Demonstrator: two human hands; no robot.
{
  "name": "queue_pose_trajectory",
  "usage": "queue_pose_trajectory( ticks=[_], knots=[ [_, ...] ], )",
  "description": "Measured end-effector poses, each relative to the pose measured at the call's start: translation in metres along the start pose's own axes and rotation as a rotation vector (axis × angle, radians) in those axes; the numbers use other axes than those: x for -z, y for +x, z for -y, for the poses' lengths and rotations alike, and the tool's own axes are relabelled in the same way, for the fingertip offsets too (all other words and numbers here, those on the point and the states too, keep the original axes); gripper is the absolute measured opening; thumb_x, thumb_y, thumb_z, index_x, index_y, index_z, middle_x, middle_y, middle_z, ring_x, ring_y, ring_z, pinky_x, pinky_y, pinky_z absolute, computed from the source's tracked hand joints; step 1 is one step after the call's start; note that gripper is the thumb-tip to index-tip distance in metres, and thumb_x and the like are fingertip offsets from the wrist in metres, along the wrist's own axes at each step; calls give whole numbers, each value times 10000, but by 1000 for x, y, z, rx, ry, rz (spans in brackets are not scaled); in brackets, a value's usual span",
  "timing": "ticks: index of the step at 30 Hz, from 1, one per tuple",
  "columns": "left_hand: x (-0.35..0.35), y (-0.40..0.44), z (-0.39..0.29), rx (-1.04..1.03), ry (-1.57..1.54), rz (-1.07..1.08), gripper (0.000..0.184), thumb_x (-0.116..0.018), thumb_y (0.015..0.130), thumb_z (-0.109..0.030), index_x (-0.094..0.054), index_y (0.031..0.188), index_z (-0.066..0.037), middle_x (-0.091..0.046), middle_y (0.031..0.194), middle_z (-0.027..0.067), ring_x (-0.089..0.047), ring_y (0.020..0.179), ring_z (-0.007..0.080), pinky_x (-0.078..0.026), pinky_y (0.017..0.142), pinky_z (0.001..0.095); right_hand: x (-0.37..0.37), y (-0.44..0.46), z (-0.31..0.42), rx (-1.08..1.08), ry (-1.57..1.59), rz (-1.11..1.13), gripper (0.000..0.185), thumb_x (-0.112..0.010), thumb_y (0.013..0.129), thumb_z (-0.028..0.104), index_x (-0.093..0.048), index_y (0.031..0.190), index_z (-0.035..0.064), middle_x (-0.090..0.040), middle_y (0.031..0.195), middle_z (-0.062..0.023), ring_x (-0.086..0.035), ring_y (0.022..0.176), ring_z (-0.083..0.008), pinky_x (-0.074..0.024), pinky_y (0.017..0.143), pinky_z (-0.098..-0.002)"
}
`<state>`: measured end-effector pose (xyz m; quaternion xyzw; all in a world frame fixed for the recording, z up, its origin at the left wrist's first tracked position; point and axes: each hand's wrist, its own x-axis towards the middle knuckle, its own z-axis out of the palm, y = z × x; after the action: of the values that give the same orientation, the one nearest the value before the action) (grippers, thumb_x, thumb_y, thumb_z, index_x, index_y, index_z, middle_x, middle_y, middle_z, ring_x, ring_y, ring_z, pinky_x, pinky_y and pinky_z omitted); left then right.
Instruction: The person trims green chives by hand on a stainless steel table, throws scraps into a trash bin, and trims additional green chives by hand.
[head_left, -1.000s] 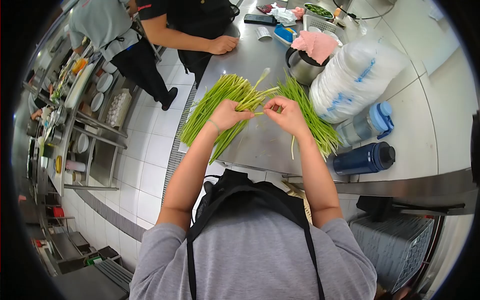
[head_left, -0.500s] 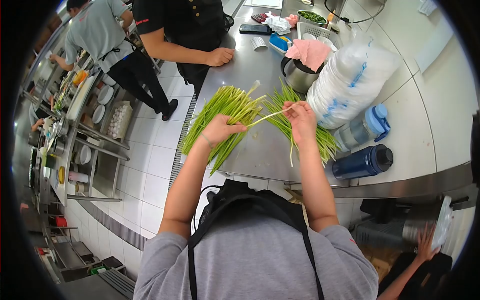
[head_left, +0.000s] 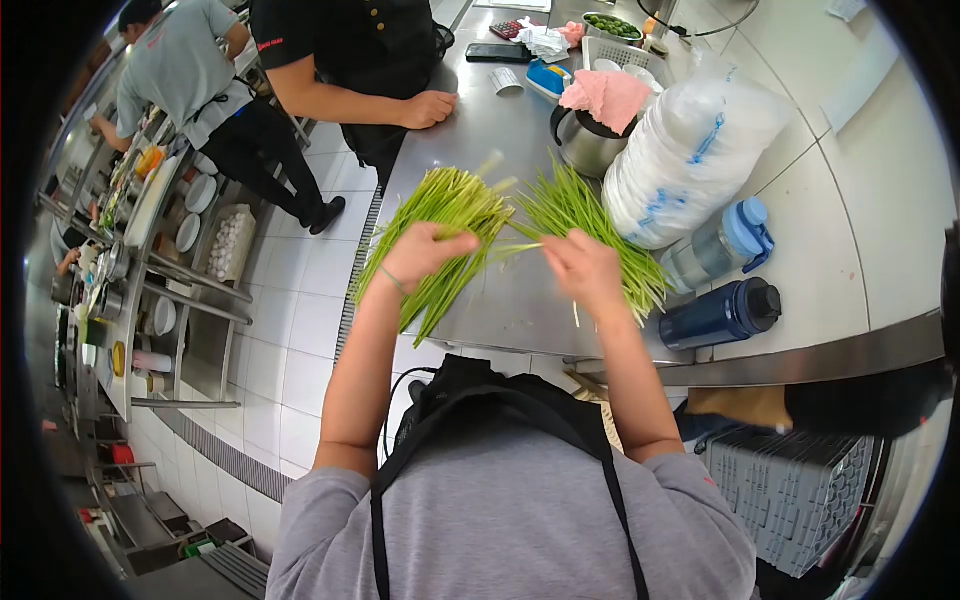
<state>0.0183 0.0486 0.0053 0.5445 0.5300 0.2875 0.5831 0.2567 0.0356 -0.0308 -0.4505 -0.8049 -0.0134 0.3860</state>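
Observation:
Two heaps of long, thin green stalks, which look like garlic scapes, lie on the steel table. The left pile (head_left: 462, 200) is the larger and paler at its upper end; the right pile (head_left: 570, 205) fans out beneath my right hand (head_left: 587, 272). That hand is closed, pinching the end of a single stalk (head_left: 516, 248) that points towards my left hand. Over the left pile, my left hand (head_left: 430, 255) is curled with its thumb towards the stalk. Motion blur hides whether its fingers still touch the stalk.
Behind the right pile stand a steel jug (head_left: 590, 145) with a pink cloth (head_left: 606, 98), a wrapped white stack (head_left: 680, 160) and two bottles, one clear (head_left: 715, 245) and one dark blue (head_left: 720, 314). A co-worker's hand (head_left: 430, 110) rests on the table's left edge.
My right hand has turned over and moved down and slightly left, bringing the stalk's end with it. My left hand has shifted slightly left and blurred. A person's arm at lower right has gone.

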Motion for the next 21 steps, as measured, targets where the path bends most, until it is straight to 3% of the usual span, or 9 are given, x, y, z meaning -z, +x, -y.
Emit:
queue_pose_trajectory(
  ticks=[2, 5, 7, 10, 12, 15, 17, 21],
  knots=[
    [23, 1, -3, -18, -11, -347, 227, -666, 728, -231, -640, 793, -16, -450, 536, -51, -331, 431, 41, -246, 404, 210, 13, -10, -14, -154, -67, -126, 76, -604, 722, 146, -621, 792, 122, -534, 669, -62, -540, 561, -244, -436, 502, -347],
    [65, -9, 5, -124, -278, -299, 202, -635, 757, -213, -632, 787, -13, -388, 500, -83, -287, 417, 18, -201, 387, 205, 41, -30, -34, -264, -154, -227, 79, -581, 744, 163, -622, 788, 112, -549, 686, -73, -555, 583, -266, -440, 514, -371],
    [74, -14, 6, -136, -353, -340, 175, -613, 772, -196, -628, 790, -22, -314, 476, -101, -232, 408, 4, -152, 378, 210, 53, -46, -42, -513, -488, 67, 127, -568, 756, 190, -617, 819, 91, -572, 737, -98, -567, 631, -296, -446, 544, -394],
    [39, -10, 3, -25, -73, -365, 212, -615, 760, -223, -641, 801, -16, -519, 520, 5, -435, 462, 63, -333, 415, 224, 44, -58, -47, -482, -500, 12, 182, -570, 755, 214, -609, 858, 68, -581, 772, -122, -567, 657, -321, -452, 566, -403],
    [22, 19, 39, -256, 466, -327, 253, -646, 699, -270, -654, 759, -24, -604, 615, 89, -559, 552, 174, -445, 535, 292, 38, -46, -34, -452, -418, -4, 198, -573, 754, 220, -606, 872, 64, -582, 776, -126, -567, 661, -323, -454, 569, -400],
    [-21, 37, 54, -89, 737, -358, 264, -658, 633, -281, -662, 747, -43, -614, 697, 161, -590, 706, 322, -471, 684, 368, 18, -33, -17, -393, -279, -26, 206, -576, 753, 227, -610, 874, 64, -584, 776, -124, -571, 663, -314, -460, 574, -393],
    [-32, 44, 65, 1, 809, -351, 295, -669, 629, -284, -662, 778, -30, -617, 738, 169, -588, 696, 317, -469, 662, 359, 6, -28, -4, -350, -182, 17, 196, -578, 752, 230, -617, 847, 63, -586, 767, -121, -573, 652, -303, -459, 568, -385],
    [-23, 50, 82, -79, 820, -367, 250, -667, 613, -256, -655, 721, -31, -619, 709, 163, -601, 688, 303, -475, 667, 364, -12, -27, 5, -343, -99, 85, 189, -583, 750, 233, -623, 821, 63, -587, 752, -120, -571, 649, -307, -460, 558, -380]
  ],
)
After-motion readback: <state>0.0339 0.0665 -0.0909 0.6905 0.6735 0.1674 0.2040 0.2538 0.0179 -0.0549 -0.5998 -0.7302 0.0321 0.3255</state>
